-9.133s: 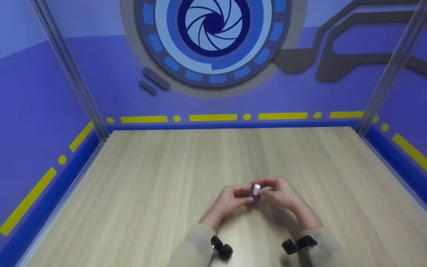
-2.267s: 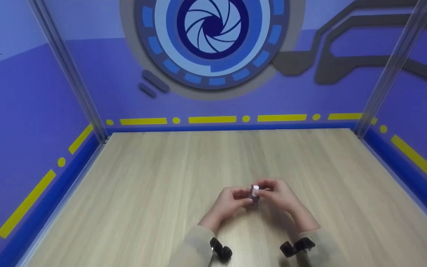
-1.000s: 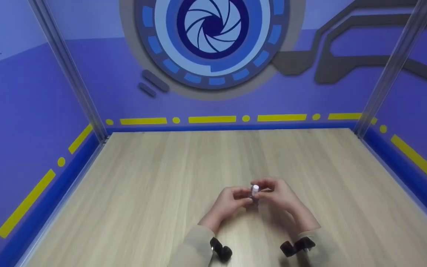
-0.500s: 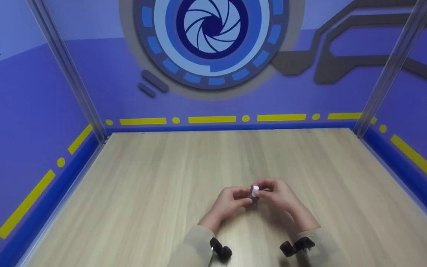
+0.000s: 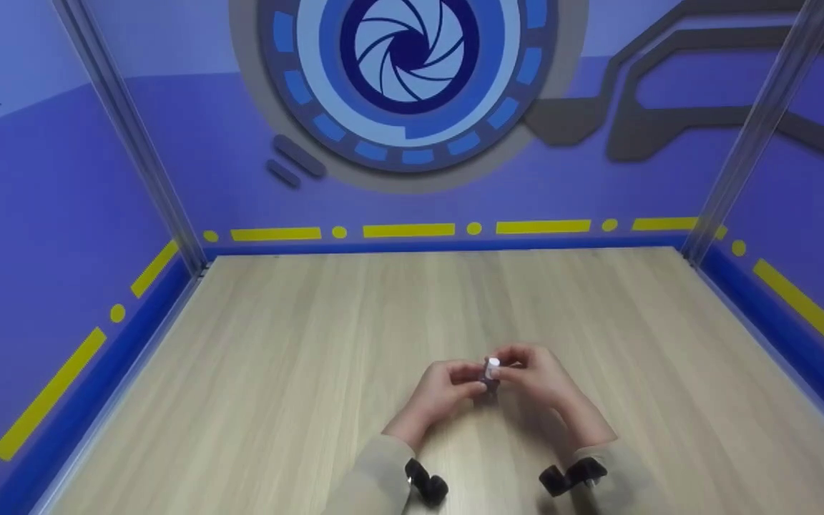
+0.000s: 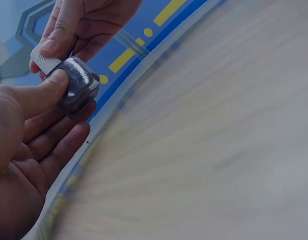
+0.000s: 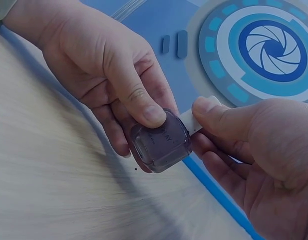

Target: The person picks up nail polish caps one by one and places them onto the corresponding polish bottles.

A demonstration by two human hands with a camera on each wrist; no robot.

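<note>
A small nail polish bottle (image 7: 161, 142) of clear glass, dark purplish inside, is held between both hands above the table. Its white cap (image 7: 192, 121) sits at the neck, pointing up in the head view. My left hand (image 5: 442, 390) grips the glass body, thumb across its front face and fingers behind. With thumb and fingers my right hand (image 5: 537, 375) pinches the white cap. In the left wrist view the bottle's glass (image 6: 76, 87) shows beyond the left thumb, and the cap (image 6: 44, 61) is partly covered by the right thumb. Printed lettering shows on the glass.
Beneath the hands lies a wood-grain table (image 5: 297, 357). Blue panels with yellow dashes (image 5: 409, 229) enclose it at the back and both sides. A black wrist mount (image 5: 428, 481) sits at the left sleeve, another black mount (image 5: 574, 476) at the right.
Both hands stay in nearly the same place on the bottle. The right fingers shift slightly around the cap, and the cap's visible part varies a little between frames.
</note>
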